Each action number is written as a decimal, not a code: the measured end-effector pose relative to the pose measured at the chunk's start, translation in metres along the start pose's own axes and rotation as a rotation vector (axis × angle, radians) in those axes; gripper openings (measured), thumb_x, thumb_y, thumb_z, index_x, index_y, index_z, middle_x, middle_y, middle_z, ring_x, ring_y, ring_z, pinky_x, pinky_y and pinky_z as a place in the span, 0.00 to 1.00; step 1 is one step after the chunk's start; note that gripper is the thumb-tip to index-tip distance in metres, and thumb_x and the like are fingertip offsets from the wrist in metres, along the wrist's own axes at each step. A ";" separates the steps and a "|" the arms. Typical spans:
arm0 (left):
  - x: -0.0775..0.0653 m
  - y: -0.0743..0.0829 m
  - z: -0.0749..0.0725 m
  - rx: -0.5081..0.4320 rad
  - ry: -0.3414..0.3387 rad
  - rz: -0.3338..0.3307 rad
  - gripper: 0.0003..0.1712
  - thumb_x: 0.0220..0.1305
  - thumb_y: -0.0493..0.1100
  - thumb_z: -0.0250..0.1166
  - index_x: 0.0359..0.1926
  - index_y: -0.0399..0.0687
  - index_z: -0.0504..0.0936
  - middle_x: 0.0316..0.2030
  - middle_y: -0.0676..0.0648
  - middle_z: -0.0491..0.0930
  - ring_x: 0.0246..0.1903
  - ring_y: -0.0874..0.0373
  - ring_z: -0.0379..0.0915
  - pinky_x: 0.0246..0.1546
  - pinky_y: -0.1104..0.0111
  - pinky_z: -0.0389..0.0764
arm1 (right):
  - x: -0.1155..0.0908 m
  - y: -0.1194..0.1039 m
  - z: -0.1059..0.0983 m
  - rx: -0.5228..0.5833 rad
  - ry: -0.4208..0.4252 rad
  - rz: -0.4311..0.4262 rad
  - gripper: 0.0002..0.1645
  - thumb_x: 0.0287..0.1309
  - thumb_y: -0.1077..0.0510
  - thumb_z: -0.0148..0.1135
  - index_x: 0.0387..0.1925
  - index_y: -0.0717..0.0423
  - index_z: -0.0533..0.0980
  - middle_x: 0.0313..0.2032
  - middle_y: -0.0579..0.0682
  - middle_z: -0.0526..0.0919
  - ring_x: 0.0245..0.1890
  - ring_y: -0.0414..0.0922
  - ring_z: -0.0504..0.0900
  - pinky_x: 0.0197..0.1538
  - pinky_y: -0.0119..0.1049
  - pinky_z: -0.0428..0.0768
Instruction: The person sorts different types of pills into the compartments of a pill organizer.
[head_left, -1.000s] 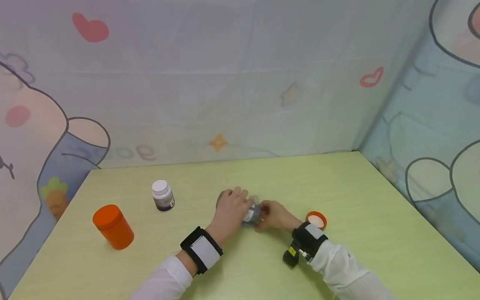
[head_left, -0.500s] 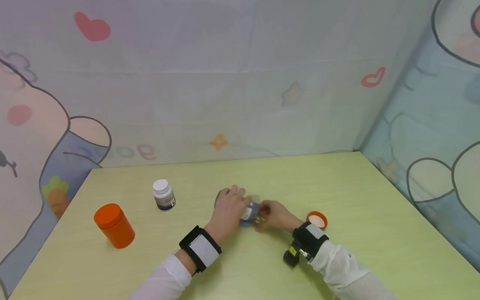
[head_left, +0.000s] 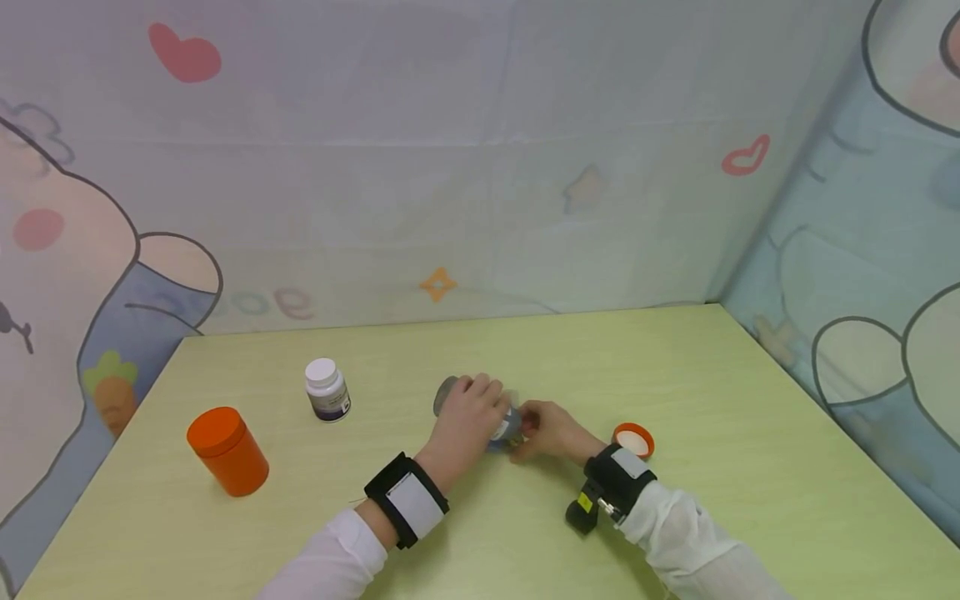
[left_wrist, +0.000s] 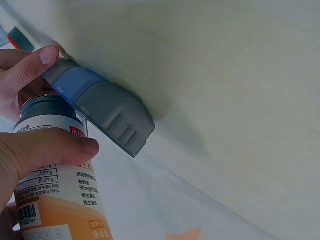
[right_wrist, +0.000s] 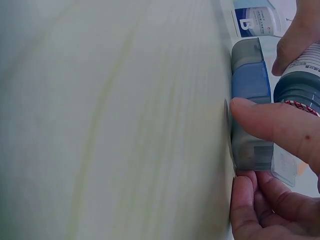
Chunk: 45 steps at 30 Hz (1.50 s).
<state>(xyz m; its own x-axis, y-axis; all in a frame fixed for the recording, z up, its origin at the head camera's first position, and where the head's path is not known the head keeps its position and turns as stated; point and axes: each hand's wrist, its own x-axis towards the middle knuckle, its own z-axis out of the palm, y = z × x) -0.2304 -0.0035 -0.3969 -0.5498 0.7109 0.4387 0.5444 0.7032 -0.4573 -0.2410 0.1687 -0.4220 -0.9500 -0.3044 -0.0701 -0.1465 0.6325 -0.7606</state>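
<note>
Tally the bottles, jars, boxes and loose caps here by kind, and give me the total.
Bottles: 2 (white-capped bottle; labelled bottle in the left hand)
Jars: 1 (orange jar)
Boxes: 1 (grey-and-blue pill box)
Loose caps: 1 (orange-rimmed cap)
Total: 5

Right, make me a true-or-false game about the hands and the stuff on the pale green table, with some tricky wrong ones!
1. A cylindrical bottle with a white and orange label is in the left hand's grip. True.
2. That bottle is capped. False: its dark neck is bare.
3. The grey and blue plastic case is in the right hand's grip. True.
4. The orange cylindrical jar and the small white plastic bottle stand on the pale green table. True.
5. That jar is open. False: its orange lid is on.
6. Every cap is white. False: a round orange cap lies on the table.
</note>
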 end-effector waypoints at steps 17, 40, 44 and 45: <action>0.002 0.002 -0.004 -0.015 -0.046 0.008 0.18 0.49 0.43 0.69 0.44 0.56 0.80 0.39 0.54 0.74 0.42 0.57 0.64 0.46 0.66 0.68 | 0.001 0.001 -0.001 0.017 -0.003 0.008 0.25 0.30 0.64 0.75 0.35 0.63 0.73 0.29 0.51 0.72 0.31 0.45 0.69 0.32 0.33 0.69; -0.003 -0.028 -0.037 -0.593 0.020 -0.439 0.32 0.35 0.43 0.76 0.46 0.43 0.77 0.39 0.46 0.80 0.38 0.53 0.75 0.33 0.63 0.78 | 0.005 0.007 0.000 0.020 -0.018 0.004 0.28 0.30 0.63 0.75 0.39 0.64 0.74 0.31 0.49 0.74 0.33 0.44 0.70 0.36 0.33 0.72; -0.003 -0.034 -0.056 -0.843 0.029 -0.523 0.31 0.36 0.45 0.76 0.46 0.44 0.78 0.39 0.47 0.81 0.38 0.54 0.77 0.36 0.62 0.77 | 0.004 0.008 -0.003 0.032 -0.027 -0.004 0.29 0.30 0.63 0.74 0.40 0.65 0.73 0.31 0.50 0.73 0.33 0.44 0.70 0.36 0.33 0.71; -0.002 -0.035 -0.061 -0.912 0.035 -0.540 0.31 0.37 0.45 0.76 0.46 0.44 0.78 0.39 0.47 0.81 0.38 0.54 0.77 0.37 0.62 0.77 | 0.004 0.007 -0.003 0.033 -0.027 -0.004 0.29 0.30 0.63 0.74 0.40 0.65 0.73 0.31 0.50 0.73 0.33 0.44 0.70 0.36 0.32 0.71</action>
<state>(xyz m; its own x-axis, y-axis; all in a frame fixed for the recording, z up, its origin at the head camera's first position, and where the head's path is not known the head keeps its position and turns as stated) -0.2098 -0.0294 -0.3349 -0.8499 0.2909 0.4394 0.5109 0.6590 0.5520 -0.2464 0.1747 -0.4258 -0.9416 -0.3263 -0.0836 -0.1412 0.6075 -0.7817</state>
